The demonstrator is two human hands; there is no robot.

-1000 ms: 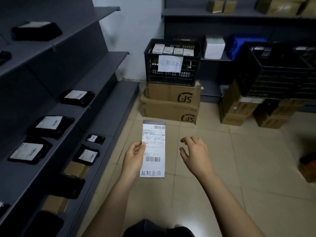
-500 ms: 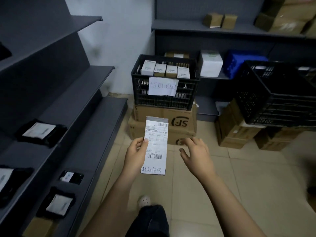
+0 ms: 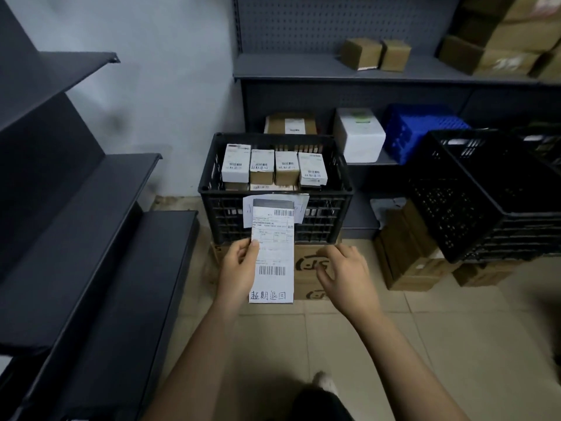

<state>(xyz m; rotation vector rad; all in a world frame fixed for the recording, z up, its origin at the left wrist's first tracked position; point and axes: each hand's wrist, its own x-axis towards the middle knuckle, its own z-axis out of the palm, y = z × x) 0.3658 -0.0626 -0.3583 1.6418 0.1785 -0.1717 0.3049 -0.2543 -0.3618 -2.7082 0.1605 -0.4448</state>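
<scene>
My left hand (image 3: 239, 273) grips a flat white parcel (image 3: 273, 253) by its left edge, holding it upright. The parcel carries a shipping label with barcodes and handwritten characters at the bottom. My right hand (image 3: 346, 276) hovers just right of the parcel with loosely curled fingers, holding nothing. Straight ahead stands a black plastic crate (image 3: 321, 220) with several small labelled boxes (image 3: 274, 167) inside and a white paper sign on its front, partly hidden by the parcel. The crate sits on stacked cardboard cartons (image 3: 309, 268).
Dark grey shelving (image 3: 91, 238) runs along the left. A back shelf unit (image 3: 334, 74) holds small cardboard boxes, a white box (image 3: 359, 135) and a blue crate (image 3: 422, 129). A large black crate (image 3: 485, 196) sits on cartons at the right. Beige floor tiles (image 3: 455, 344) lie below.
I have walked closer to the black crate, which now fills more of the view. The parcels on the left shelves have passed out of sight. Both hands keep their pose.
</scene>
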